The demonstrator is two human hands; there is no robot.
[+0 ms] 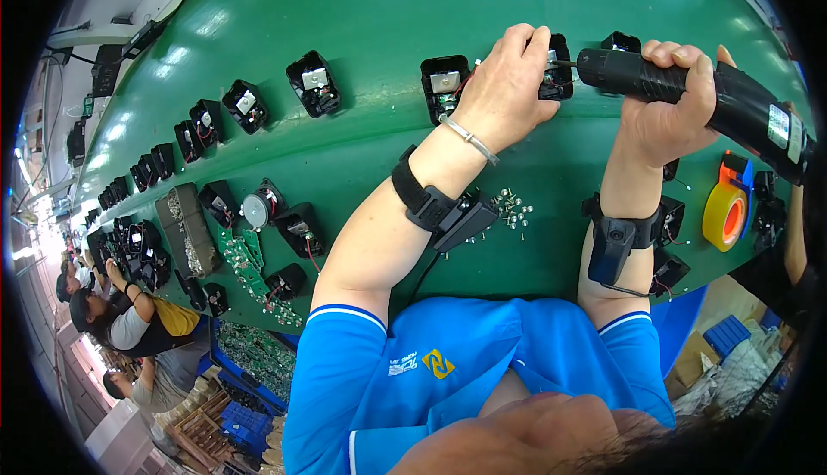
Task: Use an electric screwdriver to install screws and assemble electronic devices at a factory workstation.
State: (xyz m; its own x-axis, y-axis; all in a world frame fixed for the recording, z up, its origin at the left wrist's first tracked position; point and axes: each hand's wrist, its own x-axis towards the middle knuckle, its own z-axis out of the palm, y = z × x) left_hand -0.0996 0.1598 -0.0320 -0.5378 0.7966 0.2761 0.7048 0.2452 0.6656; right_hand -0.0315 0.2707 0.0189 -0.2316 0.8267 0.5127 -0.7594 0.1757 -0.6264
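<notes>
My right hand [672, 105] is wrapped round a black electric screwdriver [767, 122], held sideways with its bit pointing left. The bit reaches into a small open black plastic housing [560, 87]. My left hand [508, 87] grips that housing from its left side, fingers at the far edge and thumb at the near edge, covering part of the inside. Just left of it stands another open housing [431, 68] with a metal block, a small green circuit board and a red wire. Behind the screwdriver's tip sits one more housing [620, 42]. Loose screws [510, 210] lie between my forearms.
More housings [314, 83] line the green table [370, 10] to the left. Nearer are a screw-filled box [185, 225], a round speaker [257, 210] and circuit boards [244, 260]. A yellow tape roll [722, 217] stands at right. Other people [129, 316] work at far left.
</notes>
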